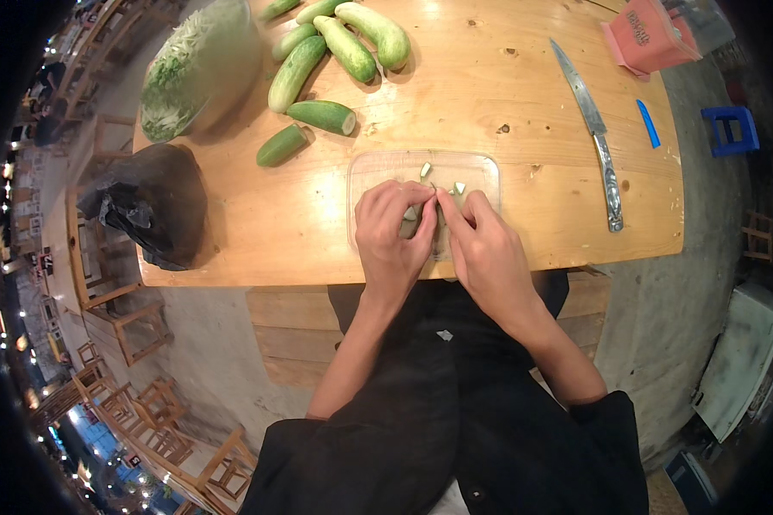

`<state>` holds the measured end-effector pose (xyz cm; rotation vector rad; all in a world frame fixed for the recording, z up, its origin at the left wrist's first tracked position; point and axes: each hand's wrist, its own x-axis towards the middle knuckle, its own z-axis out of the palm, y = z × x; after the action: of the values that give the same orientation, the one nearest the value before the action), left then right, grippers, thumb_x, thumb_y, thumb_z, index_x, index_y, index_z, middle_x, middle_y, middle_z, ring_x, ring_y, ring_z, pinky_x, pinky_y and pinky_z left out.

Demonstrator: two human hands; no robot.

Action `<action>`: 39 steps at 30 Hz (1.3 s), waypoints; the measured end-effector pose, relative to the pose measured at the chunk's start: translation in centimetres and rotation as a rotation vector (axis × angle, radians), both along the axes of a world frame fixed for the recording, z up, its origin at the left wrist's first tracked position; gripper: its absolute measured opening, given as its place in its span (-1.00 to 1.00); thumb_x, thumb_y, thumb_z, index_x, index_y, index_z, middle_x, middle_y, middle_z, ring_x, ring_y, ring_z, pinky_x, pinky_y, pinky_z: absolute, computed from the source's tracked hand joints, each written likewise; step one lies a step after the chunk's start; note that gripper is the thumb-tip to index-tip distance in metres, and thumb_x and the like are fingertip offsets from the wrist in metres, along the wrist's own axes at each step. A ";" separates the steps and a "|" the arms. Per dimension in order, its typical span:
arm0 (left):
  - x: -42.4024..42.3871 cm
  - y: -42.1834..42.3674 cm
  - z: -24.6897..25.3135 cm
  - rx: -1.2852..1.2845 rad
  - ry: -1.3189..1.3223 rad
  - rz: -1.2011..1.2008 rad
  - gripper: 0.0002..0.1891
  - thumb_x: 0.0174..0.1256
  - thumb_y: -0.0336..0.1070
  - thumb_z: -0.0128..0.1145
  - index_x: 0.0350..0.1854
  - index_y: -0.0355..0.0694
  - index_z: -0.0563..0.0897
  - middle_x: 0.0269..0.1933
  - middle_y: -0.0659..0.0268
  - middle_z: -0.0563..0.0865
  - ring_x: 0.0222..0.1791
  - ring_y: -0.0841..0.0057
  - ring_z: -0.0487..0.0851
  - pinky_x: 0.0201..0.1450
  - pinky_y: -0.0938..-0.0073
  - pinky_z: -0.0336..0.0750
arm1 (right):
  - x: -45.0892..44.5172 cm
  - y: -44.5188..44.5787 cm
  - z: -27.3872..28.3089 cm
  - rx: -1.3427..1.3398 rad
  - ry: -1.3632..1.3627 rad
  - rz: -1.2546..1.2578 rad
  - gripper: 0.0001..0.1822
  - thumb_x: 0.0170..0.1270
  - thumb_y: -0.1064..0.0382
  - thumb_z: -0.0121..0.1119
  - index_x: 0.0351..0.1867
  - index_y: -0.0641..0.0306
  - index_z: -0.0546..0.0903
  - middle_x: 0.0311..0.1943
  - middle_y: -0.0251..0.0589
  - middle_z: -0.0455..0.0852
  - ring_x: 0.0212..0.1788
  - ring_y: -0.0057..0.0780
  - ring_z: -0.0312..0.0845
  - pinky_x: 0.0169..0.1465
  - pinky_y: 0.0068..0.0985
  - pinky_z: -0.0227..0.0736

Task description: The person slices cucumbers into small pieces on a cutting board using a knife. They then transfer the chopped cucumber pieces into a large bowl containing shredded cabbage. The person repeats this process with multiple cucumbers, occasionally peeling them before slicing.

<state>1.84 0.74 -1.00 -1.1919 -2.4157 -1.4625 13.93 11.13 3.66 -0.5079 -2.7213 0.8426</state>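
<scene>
Both hands are over a shallow clear plastic container (380,162) near the table's front edge. Between the fingertips of my left hand (391,225) and my right hand (489,239) is a tiny dark, thin piece, too small to identify. Both hands appear to pinch it. Small pieces of cut cucumber (426,170) lie in the container, some partly hidden by the fingers. Two cut cucumbers, one a shorter piece (282,145) and one longer (323,116), lie left of and beyond the container. Several whole cucumbers (297,73) are grouped behind them.
A knife (591,116) lies on the wooden table (451,84) at right, beside a blue plastic strip (648,123). A pink container (654,35) stands at the far right corner. At left are a black plastic bag (161,206) and a clear bag of shredded vegetables (180,77).
</scene>
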 end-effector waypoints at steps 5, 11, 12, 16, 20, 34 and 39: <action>-0.3 -0.4 0.0 -0.007 -0.042 -0.016 -0.80 0.24 -0.57 0.52 -0.14 -0.22 0.82 -0.09 0.28 0.90 0.08 0.19 0.78 0.21 0.21 0.62 | 2.9 0.1 1.9 -0.078 -0.085 0.042 -0.48 0.36 0.55 0.34 0.37 0.46 0.67 -0.11 -0.04 0.55 -0.12 -0.10 0.72 -0.06 -0.17 0.67; -0.4 -0.6 0.3 0.035 -0.059 -0.016 -0.79 0.22 -0.61 0.52 -0.13 -0.26 0.86 -0.10 0.23 0.91 0.04 0.18 0.81 0.12 0.24 0.69 | 1.3 0.4 2.5 -0.143 0.034 -0.005 -0.47 0.37 0.56 0.32 0.39 0.46 0.65 -0.11 -0.01 0.55 -0.17 -0.05 0.72 -0.09 -0.15 0.65; -0.4 -0.6 0.3 0.032 -0.063 -0.014 -0.80 0.22 -0.61 0.52 -0.14 -0.26 0.85 -0.11 0.23 0.91 0.04 0.19 0.81 0.11 0.24 0.69 | 0.8 0.3 1.9 -0.153 0.050 -0.004 -0.46 0.37 0.57 0.32 0.40 0.46 0.65 -0.11 0.00 0.55 -0.18 -0.04 0.72 -0.10 -0.14 0.65; -0.3 -0.6 0.5 0.010 -0.084 0.004 -0.80 0.22 -0.60 0.54 -0.14 -0.25 0.89 -0.11 0.23 0.93 0.02 0.21 0.83 0.13 0.26 0.71 | -0.4 0.2 -0.1 -0.201 0.064 -0.013 -0.46 0.37 0.57 0.31 0.41 0.48 0.64 -0.10 0.03 0.56 -0.18 0.00 0.71 -0.11 -0.11 0.64; -0.3 -0.7 0.6 -0.013 -0.082 0.019 -0.81 0.22 -0.58 0.54 -0.14 -0.24 0.91 -0.12 0.24 0.94 0.03 0.22 0.84 0.14 0.27 0.71 | 1.2 -0.4 0.5 -0.197 0.005 -0.005 -0.49 0.39 0.56 0.32 0.39 0.47 0.66 -0.11 0.02 0.56 -0.19 0.02 0.71 -0.10 -0.09 0.63; -0.5 -0.8 1.2 -0.025 -0.134 -0.022 -0.75 0.36 -0.55 0.45 0.03 -0.21 0.88 -0.05 0.19 0.90 0.06 0.21 0.82 0.17 0.24 0.67 | 1.9 0.2 1.2 -0.370 0.091 -0.226 -0.60 0.48 0.51 0.32 0.31 0.38 0.75 -0.24 -0.03 0.56 -0.31 -0.14 0.60 -0.18 -0.25 0.53; -0.9 -1.0 1.5 -0.159 0.009 -0.089 -0.68 0.34 -0.50 0.48 0.13 -0.15 0.88 -0.05 0.21 0.89 0.06 0.22 0.76 0.15 0.23 0.66 | 1.4 0.0 0.8 -0.367 0.109 -0.198 -0.60 0.49 0.50 0.32 0.32 0.37 0.74 -0.21 -0.02 0.58 -0.28 -0.09 0.64 -0.16 -0.22 0.55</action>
<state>0.98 -0.26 0.47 -1.3501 -2.5455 -1.3038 15.30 11.10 4.47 -0.7649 -2.3757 1.2790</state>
